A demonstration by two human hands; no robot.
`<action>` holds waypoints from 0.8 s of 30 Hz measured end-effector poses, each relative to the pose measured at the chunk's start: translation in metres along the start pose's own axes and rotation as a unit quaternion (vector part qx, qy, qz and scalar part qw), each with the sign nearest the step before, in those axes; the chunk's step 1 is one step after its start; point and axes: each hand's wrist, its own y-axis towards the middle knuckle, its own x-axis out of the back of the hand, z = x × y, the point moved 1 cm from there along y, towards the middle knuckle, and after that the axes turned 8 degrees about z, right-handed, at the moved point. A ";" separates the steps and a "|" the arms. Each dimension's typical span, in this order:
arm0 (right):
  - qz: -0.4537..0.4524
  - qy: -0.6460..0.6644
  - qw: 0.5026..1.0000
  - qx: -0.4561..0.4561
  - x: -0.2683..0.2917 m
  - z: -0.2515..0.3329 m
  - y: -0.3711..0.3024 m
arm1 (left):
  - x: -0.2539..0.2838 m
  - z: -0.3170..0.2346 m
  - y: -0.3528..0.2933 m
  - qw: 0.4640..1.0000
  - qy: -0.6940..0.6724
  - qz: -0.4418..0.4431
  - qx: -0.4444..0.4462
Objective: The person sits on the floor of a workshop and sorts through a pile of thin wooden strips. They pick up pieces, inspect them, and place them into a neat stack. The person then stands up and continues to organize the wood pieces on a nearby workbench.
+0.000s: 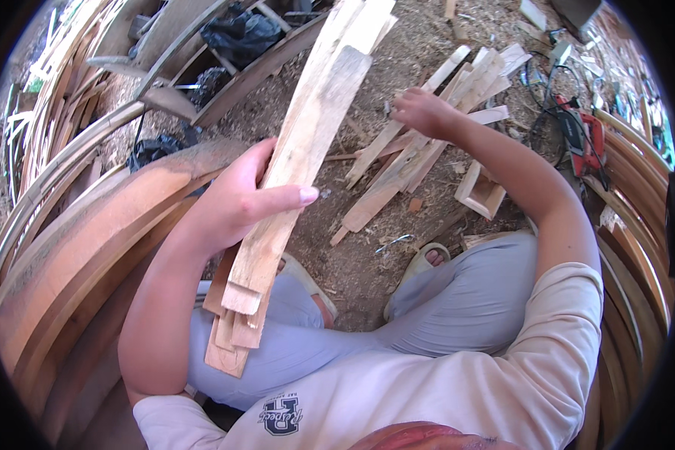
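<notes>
My left hand is wrapped round a bundle of pale wooden slats, with the thumb across the top slat. The bundle slants up and away to the right, its near ends uneven above my left thigh. Farther off to the right, my right hand is closed over a long light slat at the left side of a loose pile. The palm hides part of this slat. More wooden slats lie crossed on the ground under and beside my right forearm.
A red and dark power tool with a black cable lies at the right. Near the pile sits a small wooden box-like piece. Curved boards are stacked on my left. Black plastic bags rest at the upper left. Sawdust and scraps cover the ground.
</notes>
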 end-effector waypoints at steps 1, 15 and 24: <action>-0.023 -0.003 1.000 0.007 0.003 0.001 -0.001 | 0.000 0.001 -0.001 1.000 -0.010 0.001 0.002; -0.129 -0.068 0.987 0.061 0.054 0.028 -0.009 | -0.006 -0.001 -0.004 1.000 -0.012 0.009 -0.027; -0.062 0.082 0.995 0.017 0.161 0.073 -0.008 | 0.000 -0.008 -0.006 0.998 -0.017 0.008 -0.054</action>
